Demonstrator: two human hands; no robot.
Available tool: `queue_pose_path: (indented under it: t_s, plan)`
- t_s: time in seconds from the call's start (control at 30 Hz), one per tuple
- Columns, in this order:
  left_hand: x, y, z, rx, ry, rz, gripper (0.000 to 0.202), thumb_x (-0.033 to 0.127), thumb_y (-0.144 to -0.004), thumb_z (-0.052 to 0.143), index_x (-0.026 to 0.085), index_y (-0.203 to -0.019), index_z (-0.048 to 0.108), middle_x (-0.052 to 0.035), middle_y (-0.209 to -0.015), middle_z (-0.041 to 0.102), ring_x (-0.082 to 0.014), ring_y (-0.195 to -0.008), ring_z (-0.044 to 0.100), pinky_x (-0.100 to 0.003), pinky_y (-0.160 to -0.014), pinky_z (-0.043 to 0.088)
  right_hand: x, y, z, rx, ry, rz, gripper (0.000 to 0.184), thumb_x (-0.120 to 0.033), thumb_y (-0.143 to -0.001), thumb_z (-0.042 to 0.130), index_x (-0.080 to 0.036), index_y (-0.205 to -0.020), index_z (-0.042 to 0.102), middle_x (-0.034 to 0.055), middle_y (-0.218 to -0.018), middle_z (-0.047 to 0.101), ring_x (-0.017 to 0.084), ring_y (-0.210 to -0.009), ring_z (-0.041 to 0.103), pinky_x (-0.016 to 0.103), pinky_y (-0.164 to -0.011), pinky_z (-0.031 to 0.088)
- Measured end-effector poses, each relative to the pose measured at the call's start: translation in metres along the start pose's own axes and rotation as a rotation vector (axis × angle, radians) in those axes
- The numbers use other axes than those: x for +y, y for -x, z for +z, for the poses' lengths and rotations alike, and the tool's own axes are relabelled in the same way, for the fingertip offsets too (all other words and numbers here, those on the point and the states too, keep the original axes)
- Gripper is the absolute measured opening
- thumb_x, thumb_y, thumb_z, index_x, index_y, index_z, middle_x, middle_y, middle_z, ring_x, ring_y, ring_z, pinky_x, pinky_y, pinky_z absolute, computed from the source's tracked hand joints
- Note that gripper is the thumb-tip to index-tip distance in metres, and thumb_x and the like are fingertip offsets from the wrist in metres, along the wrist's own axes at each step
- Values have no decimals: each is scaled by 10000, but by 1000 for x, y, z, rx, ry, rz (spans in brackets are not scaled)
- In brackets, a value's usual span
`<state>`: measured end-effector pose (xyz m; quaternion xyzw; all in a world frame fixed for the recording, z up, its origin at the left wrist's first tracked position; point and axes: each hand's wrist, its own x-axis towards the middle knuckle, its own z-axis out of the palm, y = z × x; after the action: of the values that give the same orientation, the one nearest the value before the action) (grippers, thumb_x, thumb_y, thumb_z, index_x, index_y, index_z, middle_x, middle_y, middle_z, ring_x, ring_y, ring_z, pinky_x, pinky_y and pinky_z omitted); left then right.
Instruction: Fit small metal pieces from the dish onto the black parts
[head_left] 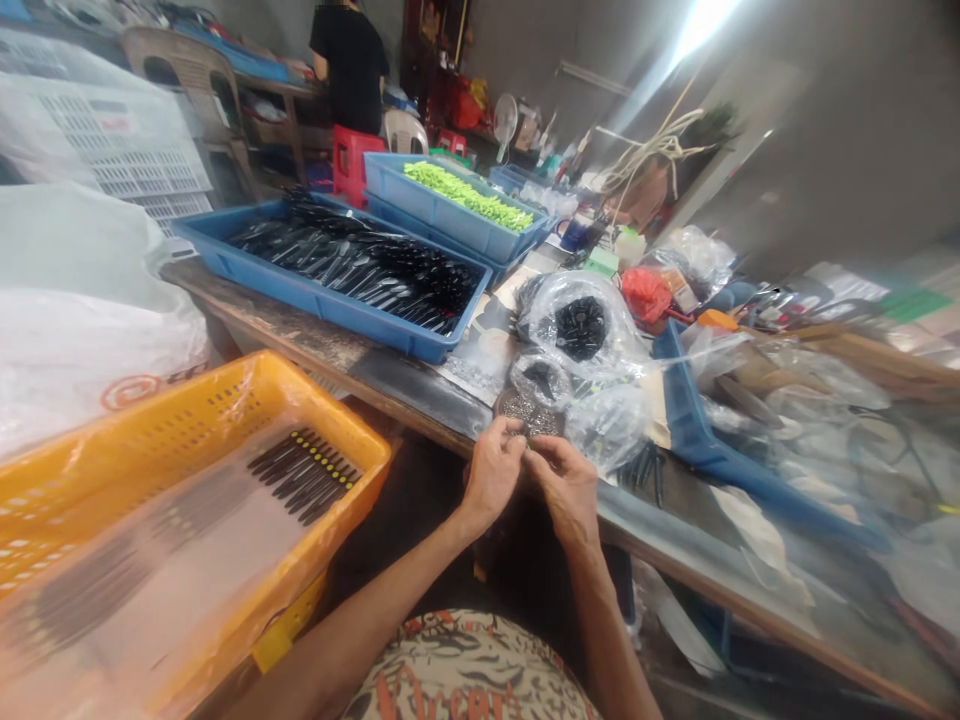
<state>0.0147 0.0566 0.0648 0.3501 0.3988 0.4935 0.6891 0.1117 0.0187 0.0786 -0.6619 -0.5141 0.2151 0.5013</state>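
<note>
**Held item:** a small item (523, 447) at the fingertips, upper middle of the frame, mostly hidden and hard to make out.
**Left grip:** left hand (491, 473), fingers pressed together, pinching the item.
**Right grip:** right hand (564, 490), fingers curled in beside it; whether they pinch it, I cannot tell.
**Just beyond:** clear bag (531, 405) of small grey pieces on the surface (420, 395).
**Farther up:** clear bag (579, 328) of black parts.
**Lower left:** orange crate (322, 425), cut off by the frame edge, its dark strips (304, 475) under clear plastic.
</note>
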Motion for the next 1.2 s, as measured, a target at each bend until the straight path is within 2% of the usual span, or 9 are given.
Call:
queue_pose_path:
  t_s: [0.3,0.7,1.2]
  plan:
    - [-1,1,0,-34,-70,89,158,149,-697,594,190,-849,606,35,-551,527,-107,-489,474,-207,-498,376,5,0,-3,-6,-26,29,236,-346,-715,653,-159,-855,689,47,-781,698,183,-690,621,304,-647,503]
    - [-3,-3,-2,-20,-301,305,142,173,-780,524,179,-891,612,4,-666,590,-134,-622,540,-250,-634,441,7,0,-3,-13,-172,113,294,-350,-680,704,-161,-905,698,39,-795,695,172,-691,616,313,-676,509]
    - [-2,-3,-1,-41,-418,367,177,178,-813,468,173,-955,573,-30,-789,634,-165,-770,591,-291,-745,458,0,-1,-5,-48,-54,-4,279,-327,-729,627,-157,-943,688,63,-855,712,200,-763,643,322,-691,523]
